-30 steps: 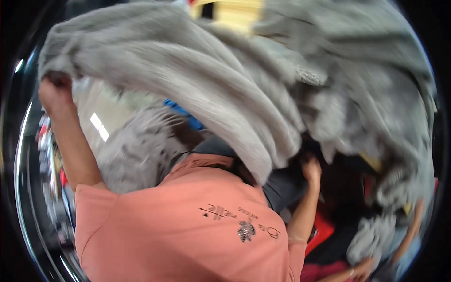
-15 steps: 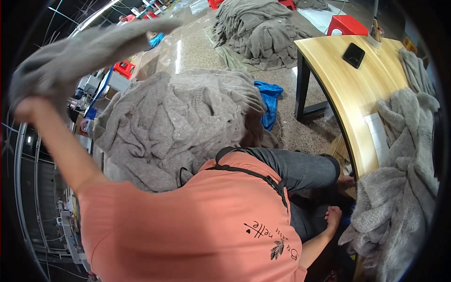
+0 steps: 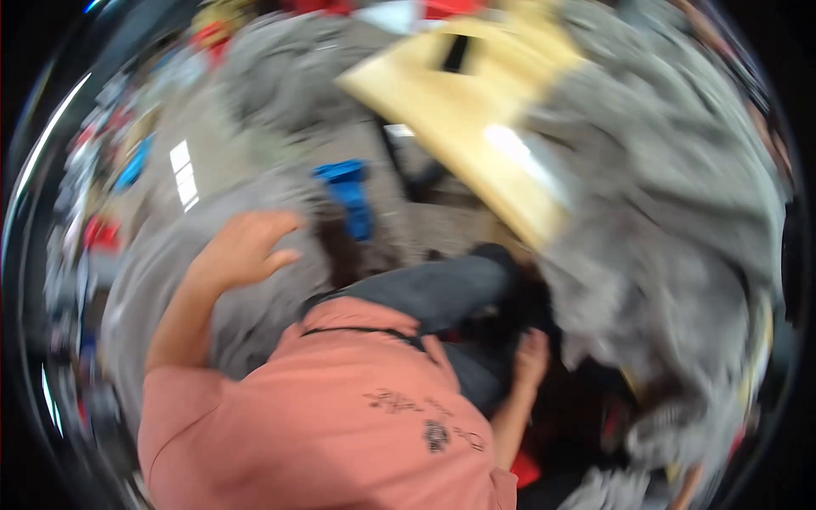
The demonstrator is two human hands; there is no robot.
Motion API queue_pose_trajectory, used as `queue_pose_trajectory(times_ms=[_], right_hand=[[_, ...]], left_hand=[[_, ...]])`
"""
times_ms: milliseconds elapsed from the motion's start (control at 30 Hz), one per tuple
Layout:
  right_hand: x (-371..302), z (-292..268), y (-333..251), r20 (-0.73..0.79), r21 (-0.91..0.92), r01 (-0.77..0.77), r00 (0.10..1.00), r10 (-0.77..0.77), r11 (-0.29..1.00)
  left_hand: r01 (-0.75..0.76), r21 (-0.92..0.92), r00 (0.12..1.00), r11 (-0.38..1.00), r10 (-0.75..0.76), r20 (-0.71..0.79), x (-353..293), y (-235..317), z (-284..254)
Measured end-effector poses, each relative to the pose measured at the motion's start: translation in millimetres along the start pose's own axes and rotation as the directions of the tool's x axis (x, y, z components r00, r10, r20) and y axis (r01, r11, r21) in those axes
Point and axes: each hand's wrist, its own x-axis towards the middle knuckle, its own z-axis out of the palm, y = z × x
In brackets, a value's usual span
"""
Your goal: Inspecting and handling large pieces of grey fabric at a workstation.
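Note:
My left hand [image 3: 248, 248] is held over a heap of grey knitted garments [image 3: 259, 319] on my left. Its thumb stands away from the fingers and nothing is in it. Low beside my dark trouser leg [image 3: 425, 293], my right hand [image 3: 532, 355] has its fingers loosely stretched, with no object visible in it. More grey knitwear [image 3: 654, 229] is piled over the right part of the pale wooden table [image 3: 450, 106]. Motion blurs the whole picture, so single garments cannot be told apart.
A dark phone [image 3: 457, 53] lies on the table. Blue cloth [image 3: 348, 195] is on the floor between the near heap and the table. Another grey garment heap [image 3: 289, 76] lies farther off, and a red stool [image 3: 102, 234] stands at the far left.
My left hand has let go of the grey knitted piece it was swinging and has come down and inward. The view has turned right, bringing more of the table's knitwear into sight.

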Motion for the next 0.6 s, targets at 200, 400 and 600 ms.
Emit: queue_pose_trajectory(times_ms=[200,400,600], right_hand=[[-52.4,-16.1,-38.8,-0.254,0.065,-0.119,0.958,0.132,0.991],[-70.3,-11.0,-69.3,-0.281,0.051,-0.249,0.926,0.253,0.967],[-72.3,-11.0,-72.2,-0.202,-0.021,-0.311,0.932,0.300,0.950]], left_hand=[[-0.667,-0.152,0.742,0.729,0.634,-0.216,136.8,102.8,13.2],[-0.851,0.033,0.375,0.523,0.651,-0.660,297.5,235.2,35.7],[-0.724,-0.427,0.655,0.542,0.343,-0.673,360.4,297.8,-41.0]])
